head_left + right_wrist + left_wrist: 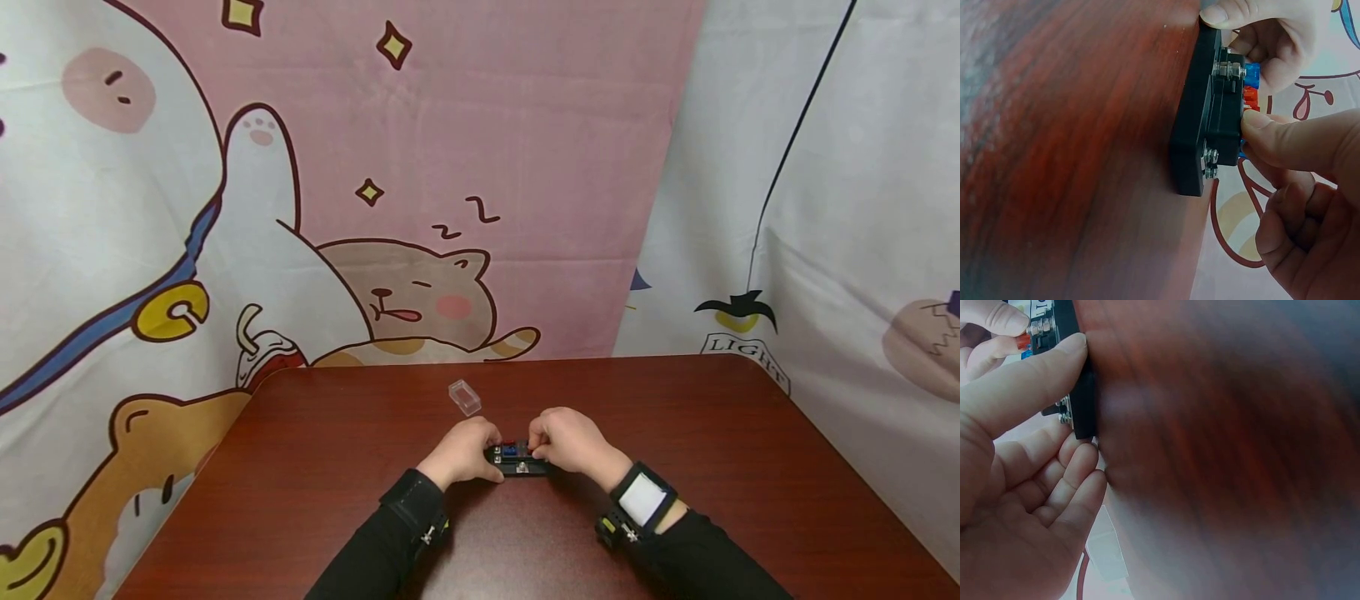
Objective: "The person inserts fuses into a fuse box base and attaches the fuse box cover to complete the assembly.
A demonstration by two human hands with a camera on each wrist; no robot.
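A small black block with screw terminals (517,460) lies on the table between both hands. Metal nuts and studs (1230,70) stick up from its side. Along its top sit small plug-like pieces, a blue one (1251,75) and a red one (1250,95). My left hand (468,450) grips the block's left end, thumb on the near side and fingers on the far side. With thumb and forefinger, my right hand (573,442) pinches a small red piece (1023,342) at the top of the block; the fingertips hide most of it.
A clear plastic box-shaped cover (465,397) rests on the brown table (360,500) beyond my left hand. Cloth with cartoon animals (442,292) hangs behind the table's far edge.
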